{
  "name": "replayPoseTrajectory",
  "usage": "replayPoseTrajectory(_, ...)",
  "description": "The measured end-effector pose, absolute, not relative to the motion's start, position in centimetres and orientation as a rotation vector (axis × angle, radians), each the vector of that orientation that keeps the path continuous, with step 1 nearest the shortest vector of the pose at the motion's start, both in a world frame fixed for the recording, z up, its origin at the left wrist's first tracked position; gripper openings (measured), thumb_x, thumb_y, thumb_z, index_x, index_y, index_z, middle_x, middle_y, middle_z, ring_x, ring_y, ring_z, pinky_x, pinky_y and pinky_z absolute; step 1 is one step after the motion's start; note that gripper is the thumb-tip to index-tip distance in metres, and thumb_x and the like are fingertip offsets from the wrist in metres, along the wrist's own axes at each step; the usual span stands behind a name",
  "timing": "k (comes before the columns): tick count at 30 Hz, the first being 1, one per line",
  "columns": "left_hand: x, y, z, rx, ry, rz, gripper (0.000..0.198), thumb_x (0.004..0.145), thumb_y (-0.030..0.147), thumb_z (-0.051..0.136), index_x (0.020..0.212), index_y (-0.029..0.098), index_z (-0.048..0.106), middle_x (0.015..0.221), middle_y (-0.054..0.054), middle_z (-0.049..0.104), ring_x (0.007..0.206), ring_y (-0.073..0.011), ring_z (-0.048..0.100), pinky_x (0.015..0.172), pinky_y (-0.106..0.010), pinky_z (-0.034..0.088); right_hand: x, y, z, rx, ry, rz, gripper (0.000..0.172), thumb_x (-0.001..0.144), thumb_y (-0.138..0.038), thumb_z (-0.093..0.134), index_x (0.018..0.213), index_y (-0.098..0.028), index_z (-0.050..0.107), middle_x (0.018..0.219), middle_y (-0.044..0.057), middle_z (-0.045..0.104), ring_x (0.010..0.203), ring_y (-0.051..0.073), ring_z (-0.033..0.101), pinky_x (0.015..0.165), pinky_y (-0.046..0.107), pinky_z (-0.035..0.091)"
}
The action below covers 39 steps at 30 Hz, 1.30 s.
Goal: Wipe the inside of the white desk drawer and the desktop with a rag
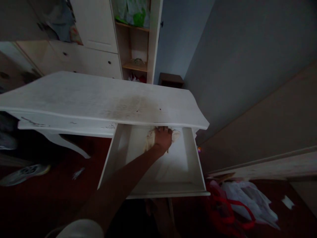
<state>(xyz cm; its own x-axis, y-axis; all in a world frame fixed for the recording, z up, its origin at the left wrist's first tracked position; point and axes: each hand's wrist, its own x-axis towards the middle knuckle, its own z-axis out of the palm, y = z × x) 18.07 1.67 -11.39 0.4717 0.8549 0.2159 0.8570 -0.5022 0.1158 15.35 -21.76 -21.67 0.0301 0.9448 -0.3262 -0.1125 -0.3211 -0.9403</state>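
My left hand [163, 138] reaches into the pulled-out drawer [158, 187] of a white table [99, 96]. Its fingers are curled over a crumpled cream cloth [150, 138], pressed to the drawer's floor near the back. Parts of the cloth stick out on both sides of the hand. The drawer is white inside, with nothing else visible in it. My right hand does not show; a dim skin-coloured shape below the drawer front looks like a foot, though it is too dark to be sure.
A white cabinet with shelves [135, 66] stands behind the table, and a grey wall [247, 66] rises at the right. On the dark red floor lie a white plastic bag [250, 201], a red-handled bag [223, 211] and, at left, a shoe [26, 173]. Grey smudges mark the tabletop.
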Motion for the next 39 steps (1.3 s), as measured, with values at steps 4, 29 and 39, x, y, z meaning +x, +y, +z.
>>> replayPoseTrajectory(4,21.2,1.4,-11.3,-2.729,-1.478,-0.370,0.042,0.097,0.018,0.034,0.125,0.016,0.066,0.132,-0.019,0.059,0.124,-0.0372,0.048,0.098,-0.059,0.039,14.8,-21.9,-22.2,-1.368,-0.756,1.491,0.049,0.087,-0.066,0.059,0.084,-0.018,0.069,0.066,0.003,0.063,0.051,0.013,0.055,0.046,0.026,0.042)
replayPoseTrajectory(29,19.7,-6.3,-11.4,-3.218,-0.380,-0.130,0.028,0.088,0.045,0.061,0.087,0.023,0.077,0.114,-0.009,0.069,0.109,-0.0292,0.054,0.091,-0.046,0.039,14.9,-21.8,-21.9,-1.136,-0.575,1.542,0.059,0.069,-0.075,0.068,0.069,-0.016,0.070,0.051,0.000,0.059,0.042,0.010,0.049,0.043,0.023,0.034)
replayPoseTrajectory(39,19.9,-7.0,-12.1,-3.240,-0.431,-0.203,0.026,0.084,0.044,0.067,0.091,0.021,0.076,0.111,-0.011,0.069,0.109,-0.0311,0.054,0.094,-0.051,0.038,14.9,-21.7,-22.0,-1.133,-0.553,1.534,0.054,0.071,-0.070,0.071,0.070,-0.016,0.070,0.053,0.001,0.061,0.041,0.009,0.048,0.042,0.022,0.032)
